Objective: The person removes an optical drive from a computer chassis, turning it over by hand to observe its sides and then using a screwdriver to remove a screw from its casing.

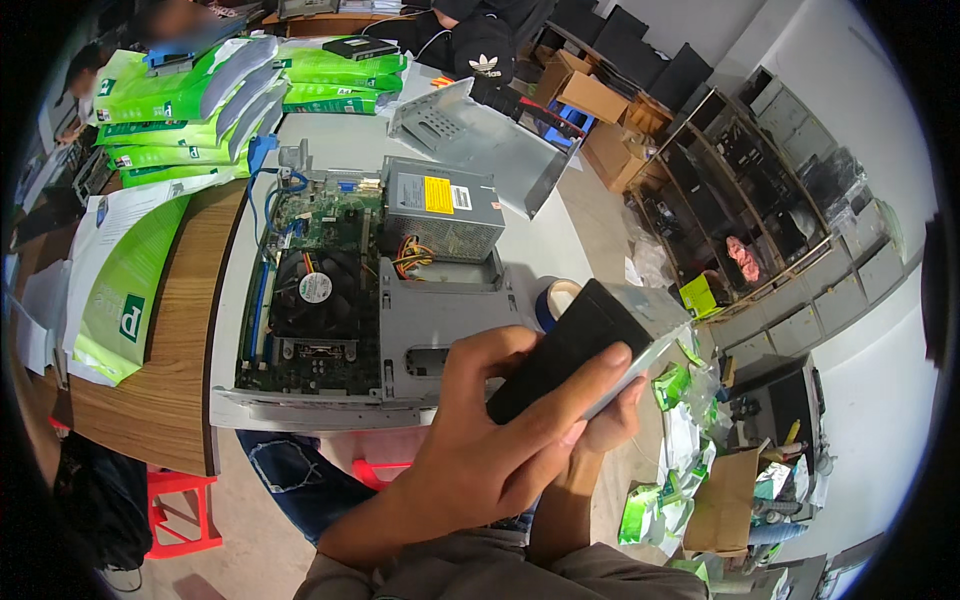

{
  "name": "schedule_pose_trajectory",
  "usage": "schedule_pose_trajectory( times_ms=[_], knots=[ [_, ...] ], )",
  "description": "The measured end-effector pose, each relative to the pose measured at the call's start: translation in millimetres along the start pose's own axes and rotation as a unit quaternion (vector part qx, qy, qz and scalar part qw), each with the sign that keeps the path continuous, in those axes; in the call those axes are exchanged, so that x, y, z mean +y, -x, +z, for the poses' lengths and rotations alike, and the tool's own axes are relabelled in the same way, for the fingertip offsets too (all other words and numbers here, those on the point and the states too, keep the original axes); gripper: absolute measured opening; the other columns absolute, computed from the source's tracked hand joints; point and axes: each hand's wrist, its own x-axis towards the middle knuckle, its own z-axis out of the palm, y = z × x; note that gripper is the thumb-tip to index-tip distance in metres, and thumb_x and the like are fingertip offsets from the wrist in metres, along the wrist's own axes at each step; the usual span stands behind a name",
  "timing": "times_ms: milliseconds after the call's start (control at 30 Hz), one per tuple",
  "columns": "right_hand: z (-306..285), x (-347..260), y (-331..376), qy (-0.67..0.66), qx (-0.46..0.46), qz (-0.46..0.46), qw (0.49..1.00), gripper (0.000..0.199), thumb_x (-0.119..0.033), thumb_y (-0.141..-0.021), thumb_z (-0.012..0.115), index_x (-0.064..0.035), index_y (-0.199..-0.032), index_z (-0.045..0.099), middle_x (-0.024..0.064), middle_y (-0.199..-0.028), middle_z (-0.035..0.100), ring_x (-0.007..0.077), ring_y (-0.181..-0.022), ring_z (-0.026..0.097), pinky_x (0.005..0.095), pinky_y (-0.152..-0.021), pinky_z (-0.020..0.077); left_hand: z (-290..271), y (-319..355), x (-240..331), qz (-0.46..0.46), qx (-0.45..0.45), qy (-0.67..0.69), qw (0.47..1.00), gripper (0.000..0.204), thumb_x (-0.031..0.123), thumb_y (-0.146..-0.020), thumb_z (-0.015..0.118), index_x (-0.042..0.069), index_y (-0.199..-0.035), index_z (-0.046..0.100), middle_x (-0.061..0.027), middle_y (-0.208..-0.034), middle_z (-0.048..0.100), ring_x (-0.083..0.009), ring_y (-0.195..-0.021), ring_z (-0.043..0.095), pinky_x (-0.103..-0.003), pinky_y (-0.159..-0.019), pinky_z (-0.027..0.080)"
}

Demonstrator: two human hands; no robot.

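Both my hands are wrapped round an optical drive (572, 352), a boxy unit with a black front and silver metal sides, tilted in the air off the table's near right edge. My left hand (500, 430) grips the black face, its thumb and fingers on either side. Behind it my right hand (612, 415) closes on the lower metal side, its fingers partly hidden. On the table beyond lies an opened desktop computer case (440, 325). Inside it are a black cooling fan (315, 290), a green circuit board (330, 205) and a silver power supply (440, 205) with coloured wires.
A metal case cover (490, 140) lies behind the computer. Tape (560, 297) sits beside the drive. Green-and-white packages (190, 110) are stacked at the far left. A red stool (180, 510) stands below. Shelving (735, 190) and a cardboard box (722, 500) are on the right. Another person (490, 35) is opposite.
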Motion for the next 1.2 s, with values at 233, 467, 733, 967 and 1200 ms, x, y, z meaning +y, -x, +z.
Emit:
schedule_pose_trajectory(
  times_ms=[233, 467, 733, 967, 1200],
  knots=[
    [7.2, 1.9, 1.9, 0.017, -0.037, 0.006, 0.999, 0.067, -0.041, -0.097, 0.061, 0.0005, -0.144, 0.039, 0.0183, -0.134, 0.056, 0.0315, -0.119, 0.059, 0.0442, -0.104, 0.0469, -7.8, -7.5, 3.2, 0.018, -0.058, 0.026, 0.998, 0.05, 0.013, -0.082, 0.071, 0.014, -0.131, 0.068, -0.0161, -0.122, 0.046, -0.0289, -0.11, 0.05, -0.038, -0.096, 0.045],
    [-1.7, 9.5, 17.3, -0.077, 0.019, 0.09, 0.993, 0.065, -0.048, -0.098, 0.054, -0.0008, -0.142, 0.046, 0.0189, -0.136, 0.057, 0.0335, -0.12, 0.059, 0.0465, -0.104, 0.0473, -15.9, -11.4, 0.1, 0.007, -0.107, 0.08, 0.991, 0.073, 0.021, -0.078, 0.077, 0.007, -0.145, 0.051, -0.0223, -0.134, 0.045, -0.0373, -0.123, 0.049, -0.045, -0.106, 0.041],
    [18.3, 13.3, 5.9, -0.198, 0.009, 0.146, 0.969, 0.061, -0.05, -0.104, 0.04, -0.0003, -0.138, 0.051, 0.0196, -0.133, 0.06, 0.0353, -0.111, 0.064, 0.0484, -0.098, 0.0516, 1.5, 8.1, -3.6, 0.015, -0.11, 0.146, 0.983, 0.107, 0.028, -0.07, 0.091, 0.0, -0.153, 0.031, -0.0299, -0.152, 0.037, -0.0444, -0.141, 0.039, -0.051, -0.115, 0.032],
    [42.6, 3.9, 8.7, -0.287, -0.019, 0.112, 0.951, 0.05, -0.034, -0.101, 0.042, 0.0035, -0.132, 0.054, 0.0234, -0.123, 0.064, 0.0365, -0.102, 0.068, 0.0475, -0.085, 0.0574, 27.2, 14.7, -3.6, 0.042, -0.047, 0.179, 0.982, 0.096, 0.012, -0.074, 0.089, -0.001, -0.152, 0.034, -0.0294, -0.152, 0.039, -0.0421, -0.139, 0.045, -0.047, -0.113, 0.04],
    [29.1, 6.6, 13.4, -0.222, 0.022, 0.114, 0.968, 0.047, -0.032, -0.102, 0.041, 0.0032, -0.132, 0.054, 0.0232, -0.123, 0.064, 0.0364, -0.101, 0.067, 0.0465, -0.081, 0.0583, 27.7, 8.1, 0.9, 0.035, -0.068, 0.188, 0.979, 0.1, 0.007, -0.069, 0.088, -0.001, -0.152, 0.033, -0.0293, -0.152, 0.04, -0.0425, -0.139, 0.045, -0.047, -0.112, 0.041]
  ],
)
